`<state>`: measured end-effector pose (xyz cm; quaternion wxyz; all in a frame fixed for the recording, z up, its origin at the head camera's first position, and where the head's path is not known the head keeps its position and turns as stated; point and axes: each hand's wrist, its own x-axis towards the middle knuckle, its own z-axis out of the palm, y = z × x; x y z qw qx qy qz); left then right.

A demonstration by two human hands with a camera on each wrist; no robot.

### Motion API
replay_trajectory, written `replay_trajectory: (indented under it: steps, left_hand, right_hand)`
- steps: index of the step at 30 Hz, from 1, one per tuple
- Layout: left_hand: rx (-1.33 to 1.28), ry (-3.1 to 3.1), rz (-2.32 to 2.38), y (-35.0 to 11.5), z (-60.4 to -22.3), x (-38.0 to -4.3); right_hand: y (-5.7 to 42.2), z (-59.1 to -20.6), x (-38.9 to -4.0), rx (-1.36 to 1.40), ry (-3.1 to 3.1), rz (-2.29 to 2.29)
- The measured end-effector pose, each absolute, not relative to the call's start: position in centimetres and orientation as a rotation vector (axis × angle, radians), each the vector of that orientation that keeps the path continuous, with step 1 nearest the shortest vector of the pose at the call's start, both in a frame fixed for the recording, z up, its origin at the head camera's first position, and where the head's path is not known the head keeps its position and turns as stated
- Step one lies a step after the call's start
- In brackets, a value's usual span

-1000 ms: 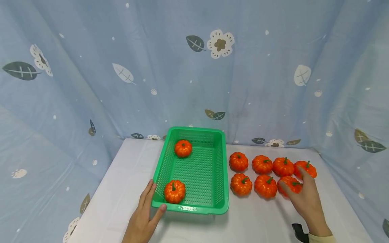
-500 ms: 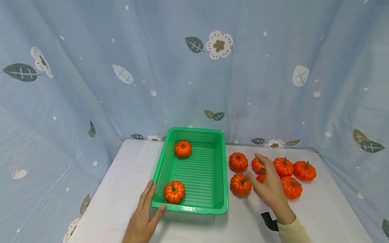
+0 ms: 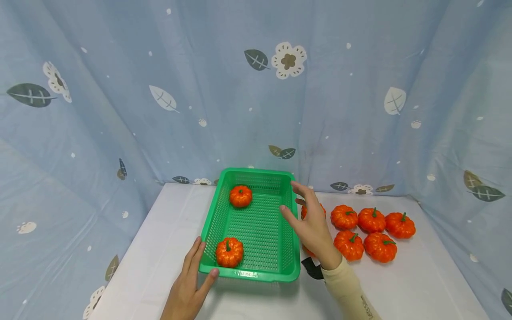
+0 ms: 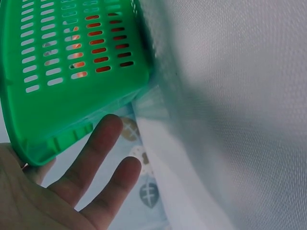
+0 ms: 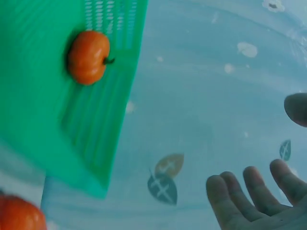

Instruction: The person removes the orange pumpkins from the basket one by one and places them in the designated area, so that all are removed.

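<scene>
A green plastic basket (image 3: pixel 260 231) stands on the table with two small orange pumpkins inside: one at the back left (image 3: pixel 241 196), one at the front left (image 3: pixel 229 252). My left hand (image 3: pixel 186 284) rests at its front left corner, fingers along the side, thumb by the front rim; the left wrist view shows the fingers (image 4: pixel 96 158) straight. Over the basket's right rim, my right hand (image 3: pixel 314 229) is held up with fingers spread, holding nothing. It partly hides two pumpkins, one of them at the back (image 3: pixel 322 211). The right wrist view shows its bare fingertips (image 5: pixel 253 175).
Right of the basket, several more pumpkins (image 3: pixel 349 245) sit in two rows on the white tabletop (image 3: pixel 404 284). A blue cloth (image 3: pixel 340 111) with leaf and flower prints hangs behind and along the sides. A black strap piece (image 3: pixel 313 269) shows at the right wrist.
My right hand has moved left from the far-right pumpkins, across the rows, to the basket's right rim, empty throughout. The left hand and the basket have stayed put.
</scene>
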<state>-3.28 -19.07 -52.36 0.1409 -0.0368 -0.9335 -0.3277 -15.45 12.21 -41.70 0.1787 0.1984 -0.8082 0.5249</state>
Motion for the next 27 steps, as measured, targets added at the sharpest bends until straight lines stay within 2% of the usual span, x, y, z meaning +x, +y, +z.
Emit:
replay_trajectory:
  steps: [6,13,16,21,27]
  left_hand:
    - [-0.094,-2.695,-0.962,-19.1,-52.6,-3.1]
    - [-0.098,-2.692,-0.972,-19.2,-52.6,-3.1]
    - [-0.104,-2.689,-0.975,-19.2,-52.5,-3.2]
    - [-0.11,-2.696,-0.972,-19.1,-52.4,-3.3]
    - [-0.13,-2.677,-0.967,-19.1,-52.3,-3.3]
  right_hand:
    - [8.6,-41.5,-17.2,0.642,-2.16,1.636]
    - [5.3,-39.1,-17.3,0.597,-2.191,1.716]
    - [4.3,-39.7,-18.5,0.564,-2.163,1.813]
    - [3.0,-42.8,-21.4,0.472,-2.095,1.969]
    - [1.8,-44.9,-23.9,0.376,-2.232,1.953]
